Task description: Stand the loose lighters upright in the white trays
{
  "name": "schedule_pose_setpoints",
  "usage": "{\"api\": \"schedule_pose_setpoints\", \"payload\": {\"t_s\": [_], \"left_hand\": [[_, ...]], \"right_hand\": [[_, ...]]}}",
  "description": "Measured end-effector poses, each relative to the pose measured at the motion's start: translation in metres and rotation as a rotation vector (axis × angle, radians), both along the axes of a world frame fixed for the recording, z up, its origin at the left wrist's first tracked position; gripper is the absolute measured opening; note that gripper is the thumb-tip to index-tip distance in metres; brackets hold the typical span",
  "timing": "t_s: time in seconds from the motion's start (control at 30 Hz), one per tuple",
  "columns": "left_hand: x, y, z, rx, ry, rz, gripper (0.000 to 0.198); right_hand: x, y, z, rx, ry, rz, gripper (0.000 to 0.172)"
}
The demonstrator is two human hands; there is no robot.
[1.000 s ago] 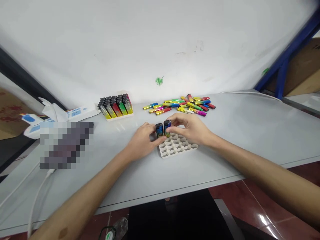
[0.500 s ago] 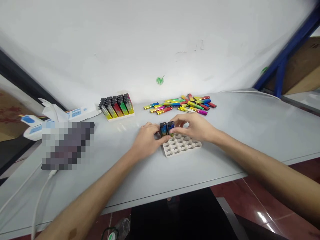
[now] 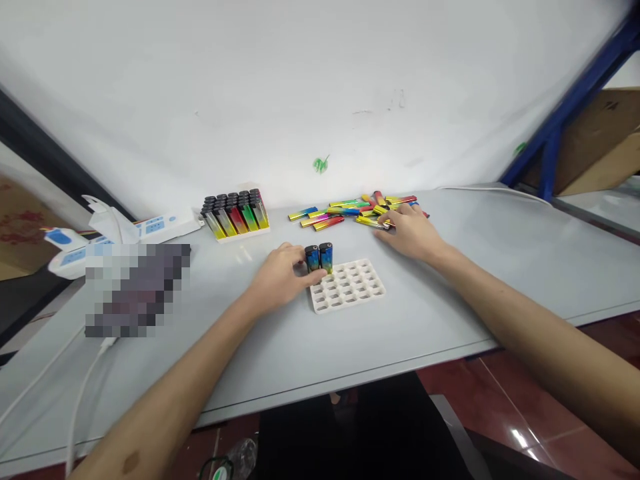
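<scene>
At the near corner of the pale slotted tray (image 3: 347, 283), my left hand (image 3: 280, 277) is closed around two upright blue lighters (image 3: 319, 259). Its thumb lies in front of them and its fingers go behind, partly hidden. The lighters stand side by side in the tray's back left corner; the other slots visible are vacant. My right hand (image 3: 407, 230) is over the pile of shiny multicoloured lighters (image 3: 345, 211) near the wall. Thumb and index finger close around the end of one lighter there, while the other fingers cover part of the pile.
A full tray of black-topped lighters (image 3: 235, 215) stands at the back left. Left of it lie a white power strip (image 3: 150, 227) with plugs and a blurred dark device (image 3: 137, 290) on a cable. The grey table's (image 3: 350, 360) front edge runs below my forearms.
My right hand has left the tray and moved back and right to the lighter pile. My left hand stays at the two lighters; tray and hand appear slightly further left.
</scene>
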State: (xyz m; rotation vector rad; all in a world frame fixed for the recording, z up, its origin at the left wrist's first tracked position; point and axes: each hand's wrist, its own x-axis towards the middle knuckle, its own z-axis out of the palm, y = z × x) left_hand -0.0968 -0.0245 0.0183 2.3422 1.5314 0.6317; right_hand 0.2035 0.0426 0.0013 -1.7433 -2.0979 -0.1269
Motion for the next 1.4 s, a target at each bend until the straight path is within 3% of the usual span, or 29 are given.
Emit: {"api": "schedule_pose_setpoints", "payload": {"t_s": [0.17,0.43,0.6,0.7,0.8,0.9,1.03,1.1,1.4], "left_hand": [[-0.010,0.001,0.001,-0.004,-0.001,0.008,0.029],[-0.012,0.001,0.003,-0.012,0.008,-0.016,0.030],[-0.014,0.002,0.002,-0.017,0.003,-0.025,0.032],[-0.014,0.001,0.002,-0.023,0.001,-0.014,0.032],[-0.013,0.001,0.002,-0.021,0.005,-0.013,0.031],[-0.013,0.000,0.002,-0.014,0.011,-0.013,0.030],[-0.012,0.000,0.003,-0.021,0.012,-0.015,0.031],[-0.011,0.000,0.003,-0.022,0.018,-0.007,0.032],[-0.012,-0.001,0.003,-0.006,0.029,0.008,0.032]], "right_hand": [[0.003,-0.001,0.000,-0.036,-0.039,-0.041,0.036],[0.009,-0.003,0.004,-0.046,0.039,-0.016,0.016],[0.002,-0.013,0.023,-0.040,0.594,0.014,0.023],[-0.004,-0.018,0.029,-0.130,1.011,0.103,0.026],[-0.011,-0.023,0.027,-0.248,1.228,0.156,0.029],[-0.019,-0.026,0.024,-0.414,1.267,0.166,0.025],[-0.028,-0.031,0.024,-0.576,1.259,0.166,0.051],[-0.030,-0.033,0.025,-0.597,1.272,0.164,0.055],[-0.033,-0.036,0.029,-0.606,1.284,0.195,0.041]]}}
